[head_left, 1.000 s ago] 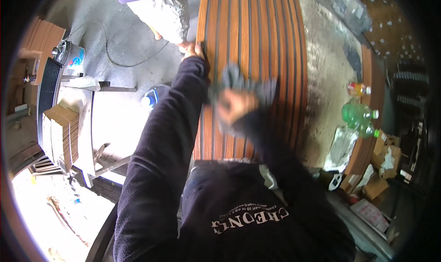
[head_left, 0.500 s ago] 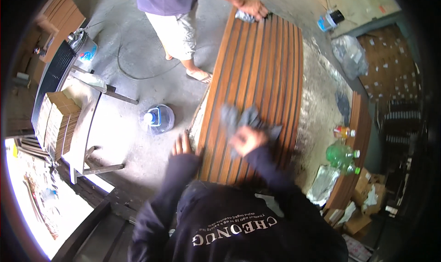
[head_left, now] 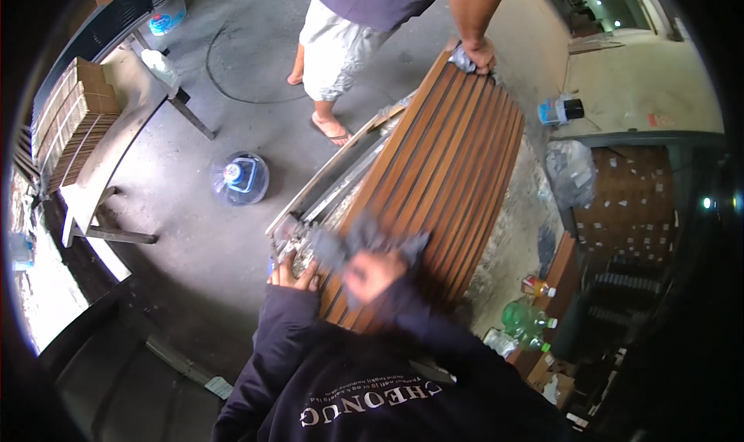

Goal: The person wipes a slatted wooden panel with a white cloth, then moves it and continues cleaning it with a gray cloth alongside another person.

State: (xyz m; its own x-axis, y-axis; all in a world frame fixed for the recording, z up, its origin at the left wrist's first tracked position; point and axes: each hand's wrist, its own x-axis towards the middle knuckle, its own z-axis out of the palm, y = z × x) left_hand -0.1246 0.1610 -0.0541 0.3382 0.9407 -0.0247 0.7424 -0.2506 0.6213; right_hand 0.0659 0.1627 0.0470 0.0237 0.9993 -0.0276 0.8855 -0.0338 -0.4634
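Note:
A long brown slatted wooden panel (head_left: 453, 159) lies across a stand in front of me. My right hand (head_left: 372, 275) presses a grey cloth (head_left: 364, 244) onto its near end; the hand is blurred. My left hand (head_left: 294, 275) grips the near left corner of the panel, fingers on its edge. At the far end another person's hand (head_left: 480, 55) holds a cloth on the panel's corner.
The other person (head_left: 349, 24) stands on the concrete floor at the far left of the panel. A blue water jug (head_left: 240, 178) lies on the floor. A table with stacked cardboard (head_left: 74, 116) is at the left. Green bottles (head_left: 527, 318) and boxes sit at the right.
The view has tilted up, showing the panel's far end and the other person. My right hand with the cloth has slid toward the near end. My left hand stays on the panel's edge.

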